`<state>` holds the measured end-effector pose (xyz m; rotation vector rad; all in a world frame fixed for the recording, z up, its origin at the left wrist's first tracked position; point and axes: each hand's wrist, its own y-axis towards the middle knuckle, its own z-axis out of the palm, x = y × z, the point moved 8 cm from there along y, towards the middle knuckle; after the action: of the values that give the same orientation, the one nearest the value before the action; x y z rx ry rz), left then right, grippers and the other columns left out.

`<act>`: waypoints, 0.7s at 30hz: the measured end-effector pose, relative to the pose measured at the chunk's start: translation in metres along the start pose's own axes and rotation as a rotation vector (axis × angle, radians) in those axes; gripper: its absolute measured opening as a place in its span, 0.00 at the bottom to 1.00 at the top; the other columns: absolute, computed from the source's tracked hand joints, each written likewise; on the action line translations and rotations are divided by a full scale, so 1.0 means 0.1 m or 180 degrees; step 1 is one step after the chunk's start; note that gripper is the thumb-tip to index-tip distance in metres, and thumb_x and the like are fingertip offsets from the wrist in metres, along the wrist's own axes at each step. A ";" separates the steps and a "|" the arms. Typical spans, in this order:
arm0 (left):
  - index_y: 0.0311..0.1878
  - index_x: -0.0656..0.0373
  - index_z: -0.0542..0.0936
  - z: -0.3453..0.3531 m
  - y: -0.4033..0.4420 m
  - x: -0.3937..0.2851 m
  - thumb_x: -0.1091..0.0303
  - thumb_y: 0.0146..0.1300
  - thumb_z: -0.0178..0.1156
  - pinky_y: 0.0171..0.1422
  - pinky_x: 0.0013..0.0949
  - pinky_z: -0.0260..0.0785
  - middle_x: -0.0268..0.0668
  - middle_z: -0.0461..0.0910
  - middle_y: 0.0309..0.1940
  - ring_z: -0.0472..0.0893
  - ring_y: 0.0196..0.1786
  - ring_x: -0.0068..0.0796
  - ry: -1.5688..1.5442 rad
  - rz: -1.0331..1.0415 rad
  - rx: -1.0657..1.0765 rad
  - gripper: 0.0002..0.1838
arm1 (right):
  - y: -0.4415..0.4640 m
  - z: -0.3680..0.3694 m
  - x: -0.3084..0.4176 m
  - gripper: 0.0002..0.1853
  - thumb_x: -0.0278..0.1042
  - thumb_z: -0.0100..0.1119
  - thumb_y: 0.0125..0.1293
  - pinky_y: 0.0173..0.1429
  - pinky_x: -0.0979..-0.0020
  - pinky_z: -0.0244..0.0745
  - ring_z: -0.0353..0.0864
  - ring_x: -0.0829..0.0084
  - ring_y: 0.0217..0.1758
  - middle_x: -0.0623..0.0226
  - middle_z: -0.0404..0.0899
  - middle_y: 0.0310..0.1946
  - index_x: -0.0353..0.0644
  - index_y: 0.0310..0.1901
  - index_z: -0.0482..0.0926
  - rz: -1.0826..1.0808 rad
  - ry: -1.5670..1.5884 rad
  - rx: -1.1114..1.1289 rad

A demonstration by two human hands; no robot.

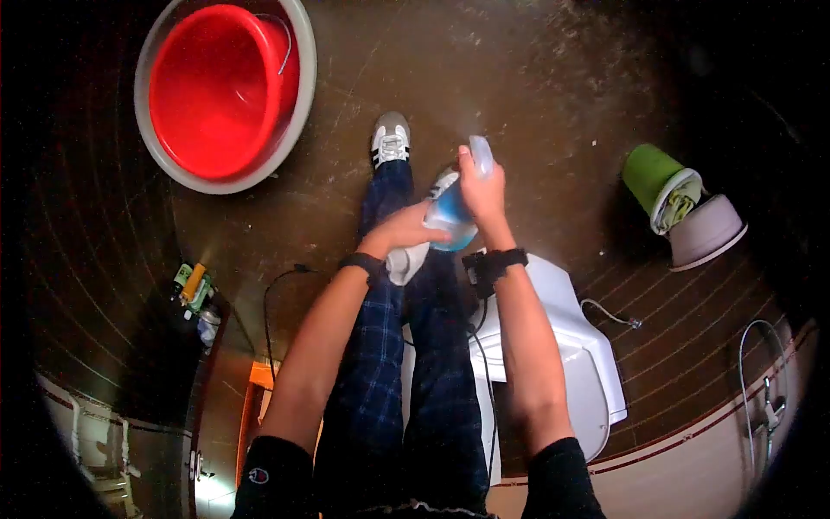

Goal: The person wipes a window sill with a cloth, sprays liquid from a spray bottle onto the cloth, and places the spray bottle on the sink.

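Observation:
Both hands meet at a translucent spray bottle (453, 208) with blue liquid inside, held in front of my legs. My right hand (486, 192) is closed around its upper part, just below the pale spray head (481, 154). Lower down, my left hand (405, 228) is closed against the side and base of the bottle. A white cloth (406, 263) hangs beneath my left hand; its upper part is hidden by that hand, so how it is held is unclear.
A red bucket (212, 95) sits in a grey basin (304, 86) at upper left. A white toilet (553, 303) stands beside my right forearm. At right are a green bin (650, 177) and pale tub (705, 232). Small bottles (195, 285) stand at left; a black cable (266, 320) runs nearby.

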<state>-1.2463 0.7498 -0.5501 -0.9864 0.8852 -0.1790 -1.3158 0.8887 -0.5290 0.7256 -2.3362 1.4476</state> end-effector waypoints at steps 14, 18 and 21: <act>0.59 0.63 0.70 0.57 -0.12 0.15 0.56 0.54 0.69 0.63 0.34 0.64 0.42 0.77 0.53 0.75 0.56 0.32 -0.0419 0.0067 -0.0190 0.33 | -0.18 0.00 -0.16 0.18 0.47 0.60 0.60 0.43 0.65 0.73 0.81 0.63 0.36 0.57 0.81 0.32 0.36 0.38 0.78 -0.0403 0.0324 0.0750; 0.58 0.63 0.71 0.66 -0.34 0.23 0.57 0.54 0.69 0.62 0.34 0.64 0.42 0.77 0.53 0.75 0.55 0.31 -0.0753 -0.0063 0.0152 0.32 | -0.33 0.09 -0.16 0.21 0.51 0.56 0.60 0.47 0.55 0.73 0.77 0.42 0.45 0.44 0.79 0.37 0.37 0.38 0.78 -0.0268 -0.0825 0.0407; 0.58 0.63 0.70 0.61 -0.53 0.32 0.59 0.55 0.69 0.61 0.34 0.65 0.38 0.78 0.51 0.75 0.53 0.30 -0.0839 -0.0246 -0.0089 0.31 | -0.40 0.33 -0.35 0.21 0.50 0.57 0.59 0.47 0.57 0.73 0.79 0.45 0.44 0.46 0.80 0.37 0.37 0.38 0.78 -0.0026 -0.0846 0.0575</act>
<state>-1.1682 0.7433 -0.5118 -1.0440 0.6106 -0.0994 -1.2641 0.8537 -0.5307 1.0322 -2.4076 1.6645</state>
